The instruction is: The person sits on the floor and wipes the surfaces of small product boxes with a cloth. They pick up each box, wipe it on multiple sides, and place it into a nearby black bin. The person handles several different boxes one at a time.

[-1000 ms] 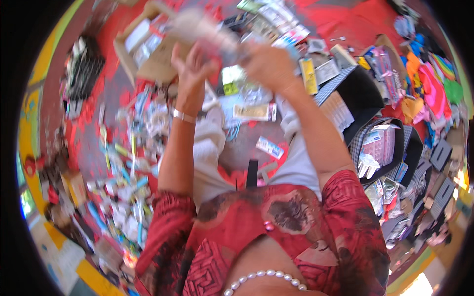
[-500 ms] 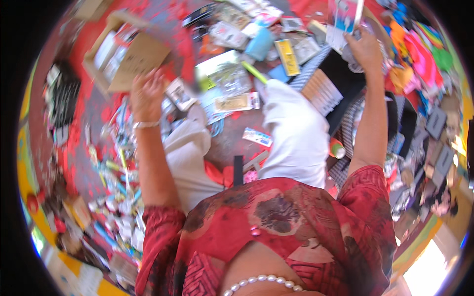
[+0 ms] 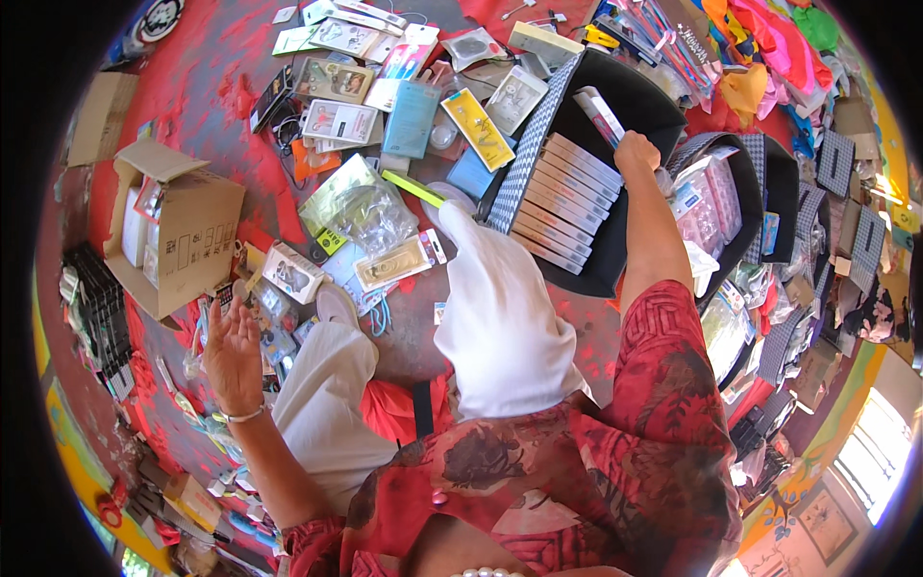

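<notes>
Over a black storage bin [image 3: 601, 274] with a checked outer wall, my right hand [image 3: 636, 154] grips a slim white box [image 3: 600, 115] by its near end. A row of slim boxes [image 3: 567, 202] with pale brown edges stands inside this bin, just below and left of that hand. My left hand [image 3: 233, 354] is raised with its fingers spread and nothing in it. Nearest to it are an open cardboard box [image 3: 197, 236] and a white boxed item [image 3: 293, 272] lying by my shoe.
Ahead lie packaged goods, including a yellow box [image 3: 479, 130], a blue box [image 3: 411, 117] and a clear plastic bag [image 3: 370, 207]. Another black bin [image 3: 735, 178] with plastic packets stands at the right. Bright coloured cloth [image 3: 779, 48] is heaped at the far right.
My view has shifted. My right hand has come from beyond the bin to over it, still holding a package, now seen edge-on. My left hand has moved nearer to me and stays open.
</notes>
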Available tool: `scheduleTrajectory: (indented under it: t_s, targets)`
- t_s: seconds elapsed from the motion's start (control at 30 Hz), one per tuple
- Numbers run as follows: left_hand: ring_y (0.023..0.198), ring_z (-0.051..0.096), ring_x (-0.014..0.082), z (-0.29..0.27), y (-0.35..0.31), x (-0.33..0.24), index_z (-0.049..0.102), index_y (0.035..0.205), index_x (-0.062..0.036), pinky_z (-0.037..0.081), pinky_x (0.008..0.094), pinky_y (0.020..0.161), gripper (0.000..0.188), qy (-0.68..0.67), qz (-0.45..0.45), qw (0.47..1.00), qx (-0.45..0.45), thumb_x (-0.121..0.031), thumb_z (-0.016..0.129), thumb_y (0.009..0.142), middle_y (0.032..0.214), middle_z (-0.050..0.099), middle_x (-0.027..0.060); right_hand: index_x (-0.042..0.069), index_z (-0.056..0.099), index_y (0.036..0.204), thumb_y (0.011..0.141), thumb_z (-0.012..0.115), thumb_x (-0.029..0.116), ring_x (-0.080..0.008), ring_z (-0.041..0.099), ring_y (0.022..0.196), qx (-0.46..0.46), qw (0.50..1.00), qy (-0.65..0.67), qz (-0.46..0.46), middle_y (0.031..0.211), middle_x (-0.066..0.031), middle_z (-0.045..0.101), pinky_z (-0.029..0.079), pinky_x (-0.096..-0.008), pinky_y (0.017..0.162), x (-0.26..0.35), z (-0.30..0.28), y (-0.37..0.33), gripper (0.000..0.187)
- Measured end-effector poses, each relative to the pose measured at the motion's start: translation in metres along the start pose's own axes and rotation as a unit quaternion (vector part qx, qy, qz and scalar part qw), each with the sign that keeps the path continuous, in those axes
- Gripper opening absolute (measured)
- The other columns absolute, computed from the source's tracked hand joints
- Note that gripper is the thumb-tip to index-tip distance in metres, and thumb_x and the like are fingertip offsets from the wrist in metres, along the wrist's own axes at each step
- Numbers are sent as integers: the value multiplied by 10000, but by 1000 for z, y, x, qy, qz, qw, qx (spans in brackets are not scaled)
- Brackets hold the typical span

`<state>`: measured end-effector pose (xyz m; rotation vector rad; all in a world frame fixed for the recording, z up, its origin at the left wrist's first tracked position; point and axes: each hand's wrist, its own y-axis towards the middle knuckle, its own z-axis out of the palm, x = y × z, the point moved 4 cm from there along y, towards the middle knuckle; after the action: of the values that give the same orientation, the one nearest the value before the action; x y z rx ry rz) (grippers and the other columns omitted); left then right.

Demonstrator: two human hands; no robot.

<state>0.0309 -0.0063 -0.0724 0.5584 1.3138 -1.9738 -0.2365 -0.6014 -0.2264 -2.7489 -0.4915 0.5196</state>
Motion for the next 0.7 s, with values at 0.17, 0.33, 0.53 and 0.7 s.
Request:
scheduleTrajectory:
  t_s: [0.17, 0.33, 0.53, 0.7]
  targets:
    - [931, 552, 184, -5, 10, 17, 331, 1293, -46, 498, 276, 794, 493, 56, -17, 998, -20, -34, 517, 836, 1148, 494, 147, 137, 655, 1053, 867, 489, 166, -241, 616, 994, 58, 990, -98, -83, 1101, -75, 626, 510, -371, 755, 30, 47, 28, 251]
    - [902, 570, 216, -16, 17, 33, 360, 1264, -34, 500, 301, 802, 431, 61, -46, 996, -41, -42, 496, 855, 1170, 499, 191, 122, 643, 1078, 881, 459, 184, -247, 591, 1044, 120, 983, -116, -77, 1141, -78, 607, 495, -404, 790, 28, 102, 39, 277]
    - [967, 535, 258, -16, 11, 30, 320, 1295, -95, 457, 329, 826, 498, 82, -16, 994, -65, -77, 520, 840, 1193, 465, 185, 6, 537, 1157, 844, 455, 180, -307, 594, 1026, 104, 985, -99, -92, 1114, -140, 609, 491, -428, 807, 25, 100, 47, 367]
    - [883, 558, 226, -2, 1, 19, 240, 1317, -76, 470, 323, 798, 582, 87, 21, 991, -96, -80, 541, 819, 1163, 461, 189, 57, 605, 1096, 787, 546, 193, -280, 596, 1031, 147, 967, -172, -114, 1103, -157, 610, 500, -390, 812, 41, 14, 31, 343]
